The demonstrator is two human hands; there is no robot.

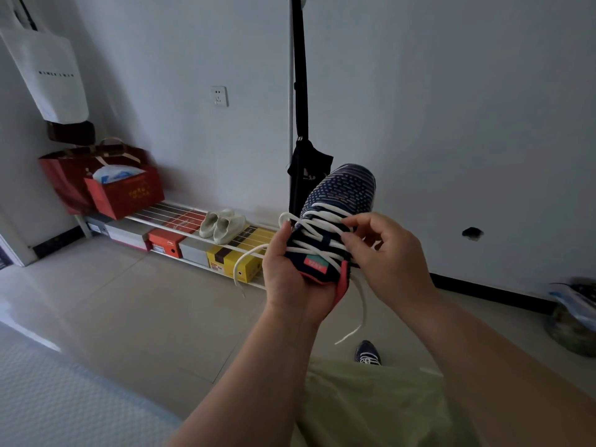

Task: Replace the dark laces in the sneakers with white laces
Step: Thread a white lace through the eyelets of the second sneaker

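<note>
Since white lace (317, 224) already criss-crosses most of the eyelets on the held sneaker (335, 217), the relacing of this shoe looks nearly done; I judge the top eyelets, tightening and tying remain. Both lace ends hang loose, one trailing toward 9 o'clock, one dropping toward 6 o'clock. The second sneaker (367, 352), on the floor at 6 o'clock, shows pale lacing too, though it is too small to tell how complete. The left hand (287, 279) grips the shoe's heel from below, toe pointing to 12 o'clock. The right hand (385, 253) pinches a lace crossing at 3 o'clock. The shoe is navy knit with pale dashes, coral collar and a teal-and-red tongue tag.
</note>
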